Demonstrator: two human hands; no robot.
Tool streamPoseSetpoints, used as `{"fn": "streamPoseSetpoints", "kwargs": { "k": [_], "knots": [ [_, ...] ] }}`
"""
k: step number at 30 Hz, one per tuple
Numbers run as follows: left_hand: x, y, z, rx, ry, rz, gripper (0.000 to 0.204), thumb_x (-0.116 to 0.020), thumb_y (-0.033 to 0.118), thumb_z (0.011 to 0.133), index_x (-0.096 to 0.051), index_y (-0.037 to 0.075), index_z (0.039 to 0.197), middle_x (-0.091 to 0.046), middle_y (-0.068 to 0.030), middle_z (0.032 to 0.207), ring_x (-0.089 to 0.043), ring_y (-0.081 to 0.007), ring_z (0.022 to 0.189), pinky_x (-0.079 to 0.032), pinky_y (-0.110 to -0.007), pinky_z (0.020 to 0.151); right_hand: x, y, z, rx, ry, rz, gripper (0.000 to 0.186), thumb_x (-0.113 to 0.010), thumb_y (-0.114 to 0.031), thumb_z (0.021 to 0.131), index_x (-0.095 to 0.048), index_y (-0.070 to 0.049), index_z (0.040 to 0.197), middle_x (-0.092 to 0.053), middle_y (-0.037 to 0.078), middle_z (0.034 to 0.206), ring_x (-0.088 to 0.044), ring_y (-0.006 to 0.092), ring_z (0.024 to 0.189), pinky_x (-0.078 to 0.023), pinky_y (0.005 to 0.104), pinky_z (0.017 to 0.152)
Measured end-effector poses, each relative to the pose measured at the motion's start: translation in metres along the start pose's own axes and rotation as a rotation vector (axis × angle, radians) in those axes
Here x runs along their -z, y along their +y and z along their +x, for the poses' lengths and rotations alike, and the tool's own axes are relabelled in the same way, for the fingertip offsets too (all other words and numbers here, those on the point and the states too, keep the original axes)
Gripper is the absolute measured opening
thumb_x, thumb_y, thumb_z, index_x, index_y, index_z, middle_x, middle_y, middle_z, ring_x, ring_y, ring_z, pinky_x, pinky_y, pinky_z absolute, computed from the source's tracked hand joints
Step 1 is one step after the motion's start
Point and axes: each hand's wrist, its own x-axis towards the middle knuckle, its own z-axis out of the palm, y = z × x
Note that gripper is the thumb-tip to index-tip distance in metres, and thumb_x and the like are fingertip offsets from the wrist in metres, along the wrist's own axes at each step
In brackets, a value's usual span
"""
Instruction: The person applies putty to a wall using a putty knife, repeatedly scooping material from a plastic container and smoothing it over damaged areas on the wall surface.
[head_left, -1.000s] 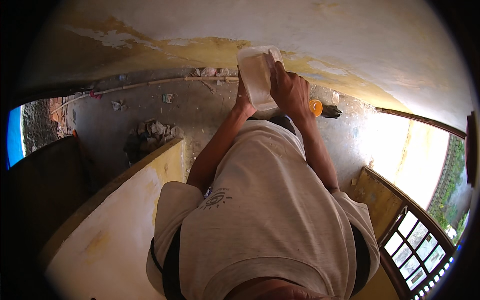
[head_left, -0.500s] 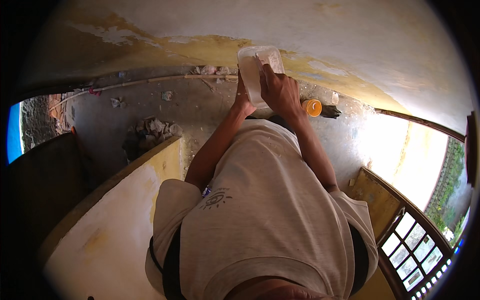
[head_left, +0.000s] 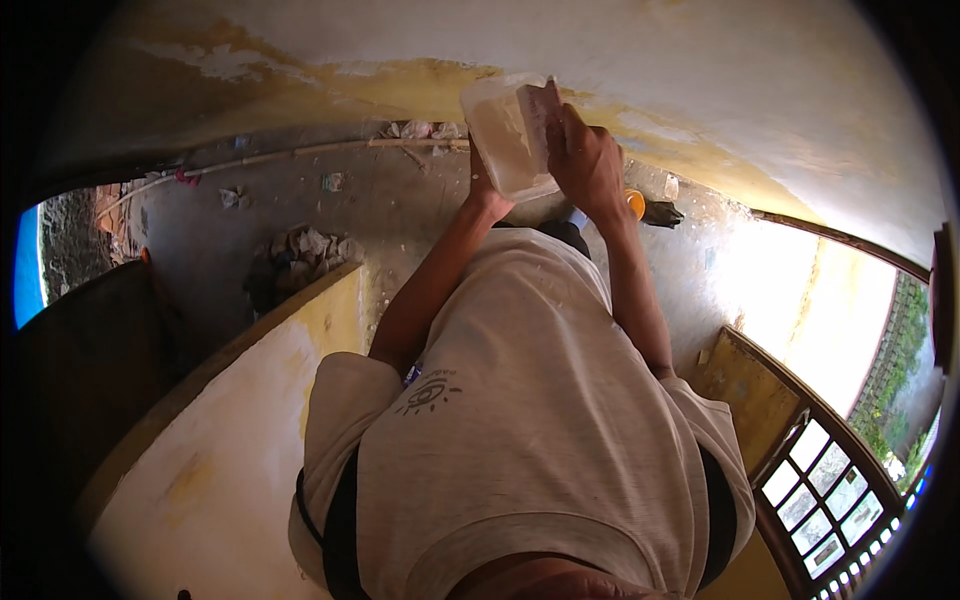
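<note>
A clear plastic tub [head_left: 478, 118] is held in front of me, close to the patchy wall. My left hand [head_left: 484, 188] grips it from its left side and underneath; part of that hand is hidden behind the tub. Pale beige paste [head_left: 512, 145] coats the inside. My right hand [head_left: 590, 168] is closed round a flat scraper [head_left: 542, 112], whose blade stands upright at the tub's right rim. Paste residue shows on the blade, and the fingers cover its handle.
The wall [head_left: 400, 92] ahead has peeling yellow and white paint. On the floor are an orange bucket [head_left: 635, 204], a black bag [head_left: 662, 214], a long pole [head_left: 320, 150] and a crumpled heap [head_left: 300, 258]. A low partition [head_left: 240, 370] stands left; a paned window [head_left: 815, 495] is at right.
The scraper has come up from inside the tub to its right rim, its blade now showing broadside. My right hand has shifted slightly right, and the tub has risen a little leftward.
</note>
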Motion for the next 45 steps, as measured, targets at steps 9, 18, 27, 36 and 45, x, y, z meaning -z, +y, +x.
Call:
{"fn": "streamPoseSetpoints", "kwargs": {
  "k": [9,18,27,36,45],
  "knots": [
    [0.015,-0.001,0.003,0.034,-0.07,-0.042,0.07,-0.035,0.069,0.102,-0.052,0.015,0.143,-0.063,-0.0068,0.131,-0.063,-0.0231,0.122,-0.054,-0.045,0.103,0.007,0.021,-0.001,0.05,-0.006,-0.067,0.017,-0.057,-0.022,0.099,-0.06,-0.005,0.098,-0.066,0.023,0.07,-0.065,0.0475,0.066,-0.051,0.0555,0.059],
    [0.012,-0.005,0.005,0.015,0.041,-0.021,0.077,-0.029,0.074,0.101,-0.05,0.015,0.146,-0.062,-0.0078,0.138,-0.062,-0.0237,0.125,-0.052,-0.044,0.106,-0.025,0.025,-0.007,0.044,-0.018,-0.024,0.016,-0.057,-0.021,0.099,-0.059,-0.005,0.097,-0.064,0.024,0.066,-0.064,0.0474,0.061,-0.051,0.0554,0.056],
    [0.019,-0.006,0.003,0.027,0.053,-0.023,0.072,-0.033,0.069,0.102,-0.048,0.017,0.149,-0.059,-0.0064,0.143,-0.058,-0.0259,0.13,-0.048,-0.047,0.11,-0.035,0.019,-0.016,0.064,-0.009,-0.014,0.014,-0.057,-0.019,0.1,-0.059,-0.005,0.102,-0.064,0.024,0.066,-0.065,0.0466,0.061,-0.051,0.0548,0.053],
    [0.024,-0.009,0.012,0.039,0.098,-0.033,0.068,-0.034,0.066,0.103,-0.052,0.015,0.144,-0.061,-0.0075,0.137,-0.06,-0.026,0.127,-0.05,-0.047,0.108,-0.036,0.0,-0.028,0.138,-0.046,-0.054,0.012,-0.058,-0.016,0.099,-0.058,-0.007,0.106,-0.066,0.021,0.068,-0.065,0.0442,0.059,-0.05,0.0541,0.051],
    [0.02,-0.008,0.004,-0.03,0.025,-0.092,0.063,-0.039,0.061,0.104,-0.049,0.015,0.146,-0.062,-0.0079,0.136,-0.061,-0.0258,0.125,-0.052,-0.047,0.106,-0.022,-0.001,-0.019,0.143,-0.019,0.015,0.014,-0.06,-0.017,0.098,-0.058,-0.006,0.106,-0.067,0.021,0.069,-0.065,0.0447,0.06,-0.051,0.0537,0.053]
  ]
}}
